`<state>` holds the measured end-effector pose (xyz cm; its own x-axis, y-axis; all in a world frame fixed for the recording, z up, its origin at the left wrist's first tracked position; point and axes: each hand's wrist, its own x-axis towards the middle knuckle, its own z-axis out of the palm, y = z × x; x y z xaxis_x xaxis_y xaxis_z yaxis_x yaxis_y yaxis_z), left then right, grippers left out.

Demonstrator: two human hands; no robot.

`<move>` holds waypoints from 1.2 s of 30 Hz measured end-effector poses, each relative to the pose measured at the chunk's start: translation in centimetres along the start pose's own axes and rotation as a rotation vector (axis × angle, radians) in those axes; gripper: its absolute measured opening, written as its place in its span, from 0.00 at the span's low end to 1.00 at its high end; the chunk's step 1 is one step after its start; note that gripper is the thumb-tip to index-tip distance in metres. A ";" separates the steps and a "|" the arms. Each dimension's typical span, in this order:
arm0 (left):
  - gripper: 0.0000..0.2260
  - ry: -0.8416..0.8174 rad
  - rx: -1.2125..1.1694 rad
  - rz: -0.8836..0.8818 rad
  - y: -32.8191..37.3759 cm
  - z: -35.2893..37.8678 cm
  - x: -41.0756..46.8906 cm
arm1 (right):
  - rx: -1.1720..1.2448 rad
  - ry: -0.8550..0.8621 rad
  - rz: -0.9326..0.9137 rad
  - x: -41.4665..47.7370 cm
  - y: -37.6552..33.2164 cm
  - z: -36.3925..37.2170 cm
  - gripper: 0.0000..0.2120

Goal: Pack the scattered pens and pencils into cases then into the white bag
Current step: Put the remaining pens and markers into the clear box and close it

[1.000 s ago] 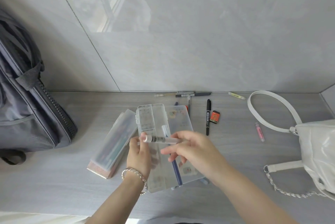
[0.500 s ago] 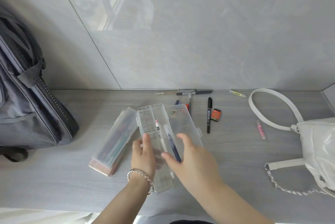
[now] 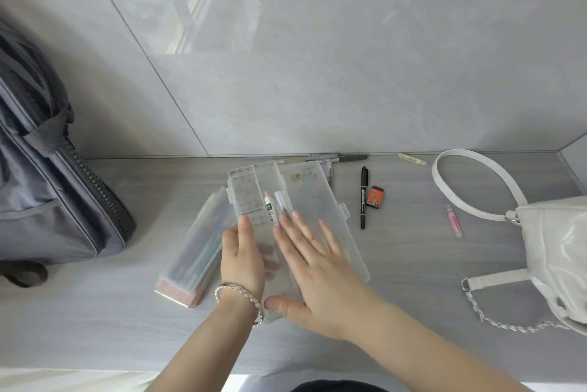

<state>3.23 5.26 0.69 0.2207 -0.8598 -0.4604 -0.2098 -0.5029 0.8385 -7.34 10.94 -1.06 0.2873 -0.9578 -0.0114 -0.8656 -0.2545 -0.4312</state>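
Head cam: clear case (image 3: 251, 188) sits open mid-worktop (image 3: 413, 283), long axis running away from the person, w/ the compartment tray on the L and the lid (image 3: 320, 198) out to the R, latch tab on the lid's R edge. Can't tell if the lid lies flat or is tilted up. L hand (image 3: 243, 260) has its grip on the case's L edge: thumb on top, fingers showing as blurs through the plastic underneath; a silver bracelet (image 3: 241, 296) is on that wrist. R hand (image 3: 320, 271) has a wide grip, holding nothing, w/ straight fingers spread flat on the lid and the thumb at the case's near end. In the tray, a white pen (image 3: 270, 207) w/ pink tip and a clear-capped pen (image 3: 281, 201) lie side by side, near ends hidden under the R fingertips. A 2nd frosted case (image 3: 197, 242), shut and full of pens, lies just L of the open one, touching or nearly so. R of the lid: black marker (image 3: 363, 198), an orange eraser (image 3: 374, 198) just beside it, pink pen (image 3: 454, 225) further R. Along the wall (image 3: 349, 74) lie a few dark pens (image 3: 346, 157) and a yellow highlighter (image 3: 413, 159). White bag (image 3: 559, 248) at far R, strap looped toward the wall, chain trailing near. Grey backpack (image 3: 47, 185) at far L.
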 end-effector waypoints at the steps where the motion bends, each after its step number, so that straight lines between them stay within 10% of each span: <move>1: 0.15 0.016 -0.008 -0.003 -0.2 -0.2 0.3 | 0.049 -0.009 -0.038 0.1 0.1 -0.3 0.43; 7: 0.18 0.157 0.001 0.039 -0.7 -2.6 3.3 | 0.279 0.423 0.106 -2.1 3.4 0.5 0.11; 9: 0.17 0.200 0.009 0.062 -0.9 -3.6 4.2 | 0.280 0.296 0.304 -2.8 4.7 1.4 0.07; 12: 0.19 0.207 0.035 0.030 -1.3 -4.7 4.8 | 0.348 -0.335 0.478 -3.6 5.4 2.7 0.18; 15: 0.18 0.187 0.044 0.026 -1.3 -5.2 4.7 | 0.148 -0.558 0.381 -3.8 5.1 4.3 0.18; 24: 0.18 0.143 0.065 0.024 -1.5 -5.1 3.7 | -0.005 -0.339 0.154 -1.8 5.0 4.4 0.14; 30: 0.19 0.148 0.108 0.078 -2.1 -5.6 4.1 | -0.075 -0.531 -0.082 -1.3 5.8 6.1 0.13; 36: 0.18 0.103 0.058 0.066 -2.2 -5.4 4.0 | -0.009 -0.312 0.488 -1.5 8.1 4.4 0.12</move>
<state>9.70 3.41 -1.41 0.3004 -0.8793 -0.3697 -0.2812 -0.4520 0.8465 -13.00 10.93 -8.52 -0.0396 -0.8799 -0.4735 -0.9312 0.2044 -0.3019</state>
